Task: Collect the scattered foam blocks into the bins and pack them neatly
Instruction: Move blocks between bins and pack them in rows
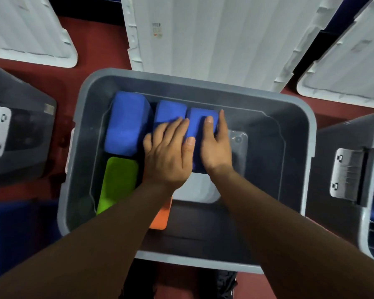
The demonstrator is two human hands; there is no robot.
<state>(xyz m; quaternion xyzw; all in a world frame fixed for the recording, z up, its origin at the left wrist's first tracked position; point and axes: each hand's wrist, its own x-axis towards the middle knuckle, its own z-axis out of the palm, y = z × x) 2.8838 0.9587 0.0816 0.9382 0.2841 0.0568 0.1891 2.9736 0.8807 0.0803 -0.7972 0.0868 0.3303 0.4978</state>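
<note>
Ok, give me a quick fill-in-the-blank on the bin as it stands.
1. The bin holds ___ blue blocks.
2. The left hand and right hand both rest on ___ blocks.
3. The green block lies against the bin's ___ wall.
4. The block half hidden under the left arm is ___.
Missing: three; blue; left; orange.
</note>
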